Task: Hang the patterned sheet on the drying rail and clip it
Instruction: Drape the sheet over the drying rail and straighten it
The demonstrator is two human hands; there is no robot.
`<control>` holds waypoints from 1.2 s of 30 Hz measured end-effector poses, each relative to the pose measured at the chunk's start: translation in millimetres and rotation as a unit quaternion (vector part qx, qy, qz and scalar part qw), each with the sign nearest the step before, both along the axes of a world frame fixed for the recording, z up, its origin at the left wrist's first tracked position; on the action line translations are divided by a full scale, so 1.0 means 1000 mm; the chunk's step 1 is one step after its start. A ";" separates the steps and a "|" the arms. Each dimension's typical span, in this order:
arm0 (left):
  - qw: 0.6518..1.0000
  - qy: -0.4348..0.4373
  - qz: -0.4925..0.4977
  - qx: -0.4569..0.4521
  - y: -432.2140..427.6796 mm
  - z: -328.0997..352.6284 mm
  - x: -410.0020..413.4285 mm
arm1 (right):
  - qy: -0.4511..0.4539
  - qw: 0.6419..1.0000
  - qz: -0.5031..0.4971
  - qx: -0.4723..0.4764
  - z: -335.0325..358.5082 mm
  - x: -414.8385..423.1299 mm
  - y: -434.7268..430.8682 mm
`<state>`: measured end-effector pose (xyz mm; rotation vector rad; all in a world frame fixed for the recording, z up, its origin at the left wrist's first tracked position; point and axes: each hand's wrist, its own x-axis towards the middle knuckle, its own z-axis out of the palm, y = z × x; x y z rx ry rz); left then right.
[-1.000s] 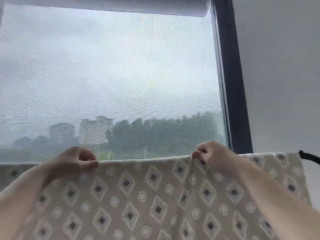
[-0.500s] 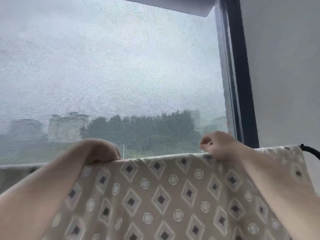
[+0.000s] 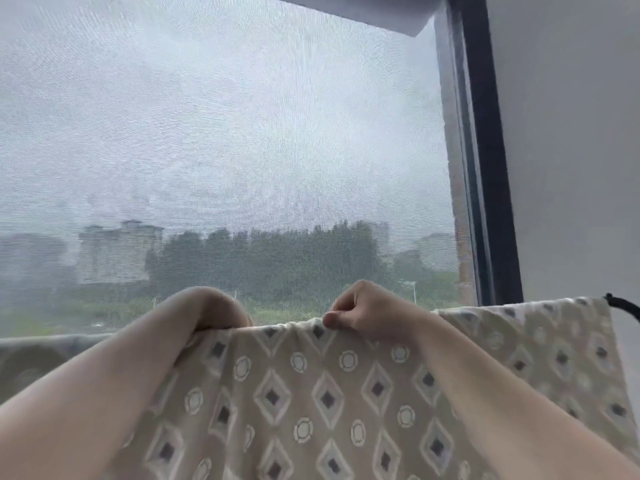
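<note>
The patterned sheet, beige with grey diamonds and white rings, hangs across the lower half of the view, its top fold running level from left to right. The drying rail is hidden under that fold. My left hand is curled over the top edge left of centre, fingers gripping the cloth. My right hand pinches the top edge just right of centre, thumb in front. The two hands are close together. No clip shows.
Behind the sheet is a large window with a mesh screen and a dark frame on the right. A white wall lies right of it. A black cord or hook sticks out at the sheet's right end.
Both hands have slid along the top edge toward each other, the left moving right and the right moving left. The view has tilted and shifted slightly.
</note>
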<state>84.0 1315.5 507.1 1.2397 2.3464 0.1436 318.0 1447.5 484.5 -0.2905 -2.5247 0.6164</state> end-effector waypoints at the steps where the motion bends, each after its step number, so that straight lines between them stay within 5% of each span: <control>1: 1.000 -0.016 -0.011 0.015 -0.003 -0.001 0.002 | 0.001 1.000 0.001 -0.008 0.002 -0.001 -0.001; 4: 0.985 -0.070 -0.073 0.139 -0.014 -0.003 0.008 | -0.002 1.000 -0.016 0.003 0.005 -0.006 -0.002; 8: 0.899 -0.125 -0.172 0.383 -0.041 -0.002 0.019 | -0.015 0.999 -0.022 0.020 0.004 -0.008 -0.002; 12: 0.841 0.091 -0.186 0.499 -0.081 -0.010 0.032 | -0.017 0.998 -0.042 0.040 0.009 -0.004 -0.003; 16: 0.822 0.307 -0.095 0.470 -0.127 -0.037 0.018 | -0.028 0.996 -0.067 0.051 0.012 -0.002 -0.002; 20: 0.806 0.412 -0.023 0.424 -0.137 -0.054 0.005 | -0.034 0.994 -0.075 0.065 0.011 -0.003 -0.004; 26: 0.887 0.237 0.037 0.394 -0.117 -0.039 -0.014 | 0.067 0.992 -0.076 0.081 -0.005 -0.013 -0.017; 30: 0.922 0.163 0.026 0.350 -0.105 -0.025 -0.002 | 0.072 0.957 -0.025 0.281 -0.022 -0.029 -0.077; 33: 0.946 -0.104 0.051 0.303 -0.104 -0.017 -0.011 | 0.051 0.943 -0.039 0.326 -0.026 -0.043 -0.104; 36: 0.953 -0.138 0.042 0.266 -0.109 -0.020 -0.006 | 0.036 0.934 -0.088 0.345 -0.030 -0.052 -0.106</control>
